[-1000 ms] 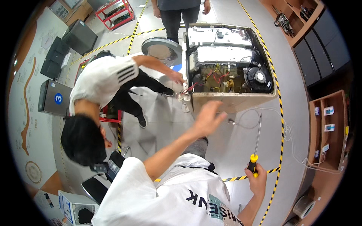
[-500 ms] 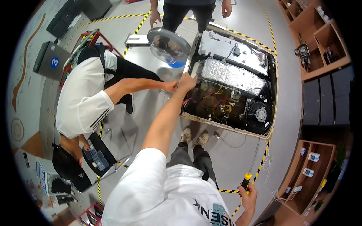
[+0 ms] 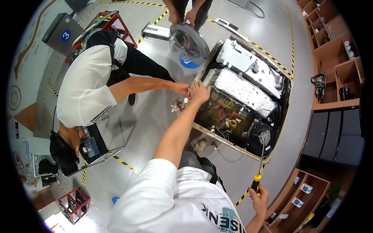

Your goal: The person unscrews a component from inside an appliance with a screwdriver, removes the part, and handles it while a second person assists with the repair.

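Observation:
An opened household appliance (image 3: 229, 142), perhaps a washer or dryer, lies in front of me with its inside bare. At its left edge, my left hand (image 3: 199, 93) has its fingers bent down beside a co-worker's hand (image 3: 181, 89); what it grips is hidden. A bundle of wires with white connectors (image 3: 178, 105) hangs outside that edge. My right hand (image 3: 261, 200) is closed on the yellow-and-black handle of a long screwdriver (image 3: 255, 183). In the picture, its shaft overlaps the near right corner, by the round black fan (image 3: 264, 136). Inside are a foil-wrapped duct (image 3: 243, 91) and coloured wires (image 3: 225, 110).
Beyond the appliance, another person's hands hold a round glass door (image 3: 189, 44). The bent-over co-worker (image 3: 85, 87) is at my left, by a chair with a parts box (image 3: 91, 147). Red tool carts (image 3: 74, 206) stand farther off; wooden shelves (image 3: 324, 103) line the right.
My view has shifted, and the appliance appears lower. The screwdriver's shaft now overlaps the fan corner. The wire bundle shows outside the left edge. The person beyond now has both hands on the round door.

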Demonstrator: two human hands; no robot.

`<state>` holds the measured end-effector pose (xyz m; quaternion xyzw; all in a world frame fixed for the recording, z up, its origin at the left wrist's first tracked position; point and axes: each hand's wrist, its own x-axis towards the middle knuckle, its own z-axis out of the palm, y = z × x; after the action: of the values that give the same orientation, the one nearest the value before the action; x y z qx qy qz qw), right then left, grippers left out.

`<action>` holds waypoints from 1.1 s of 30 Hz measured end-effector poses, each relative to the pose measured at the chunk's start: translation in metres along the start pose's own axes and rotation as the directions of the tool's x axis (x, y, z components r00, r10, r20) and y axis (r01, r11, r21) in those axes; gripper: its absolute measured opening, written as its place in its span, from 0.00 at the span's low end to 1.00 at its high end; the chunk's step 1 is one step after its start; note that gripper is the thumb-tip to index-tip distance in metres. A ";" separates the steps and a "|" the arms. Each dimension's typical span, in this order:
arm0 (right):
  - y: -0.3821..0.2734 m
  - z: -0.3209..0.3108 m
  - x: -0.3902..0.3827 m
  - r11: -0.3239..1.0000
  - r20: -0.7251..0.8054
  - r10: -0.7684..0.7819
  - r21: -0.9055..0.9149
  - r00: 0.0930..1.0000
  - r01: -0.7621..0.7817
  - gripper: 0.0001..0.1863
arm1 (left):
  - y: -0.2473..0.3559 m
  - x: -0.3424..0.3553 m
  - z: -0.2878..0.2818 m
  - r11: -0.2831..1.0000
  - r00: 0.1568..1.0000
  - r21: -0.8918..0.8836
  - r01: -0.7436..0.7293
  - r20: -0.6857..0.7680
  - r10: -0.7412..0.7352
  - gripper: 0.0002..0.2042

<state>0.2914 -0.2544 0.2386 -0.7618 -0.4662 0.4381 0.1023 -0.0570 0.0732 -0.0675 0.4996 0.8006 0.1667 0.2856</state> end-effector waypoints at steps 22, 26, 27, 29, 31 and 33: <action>-0.084 0.054 0.020 0.990 0.028 -0.035 -0.132 0.999 0.039 0.17 | -0.003 -0.147 -0.038 0.862 0.846 0.077 -0.501 -0.167 0.506 0.26; -0.087 0.058 0.020 0.986 0.020 -0.049 -0.158 0.999 0.052 0.17 | -0.005 -0.148 -0.036 0.851 0.838 0.069 -0.521 -0.148 0.525 0.25; -0.089 0.059 0.020 0.989 0.022 -0.048 -0.141 0.999 0.051 0.17 | -0.006 -0.149 -0.036 0.848 0.835 0.071 -0.525 -0.149 0.529 0.25; -0.092 0.062 0.017 0.993 0.024 -0.044 -0.105 0.999 0.046 0.17 | -0.006 -0.149 -0.035 0.844 0.830 0.087 -0.529 -0.153 0.536 0.25; -0.087 0.063 0.017 0.993 0.015 -0.064 -0.096 0.998 0.065 0.17 | -0.004 -0.149 -0.035 0.840 0.824 0.114 -0.531 -0.160 0.543 0.24; -0.084 0.064 0.016 0.993 0.008 -0.081 -0.081 0.997 0.081 0.17 | -0.005 -0.147 -0.034 0.836 0.818 0.125 -0.535 -0.172 0.549 0.23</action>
<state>0.1934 -0.2116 0.2391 -0.7447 -0.5144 0.4161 0.0877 -0.0322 -0.0601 -0.0009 0.6972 0.6553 0.2619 0.1262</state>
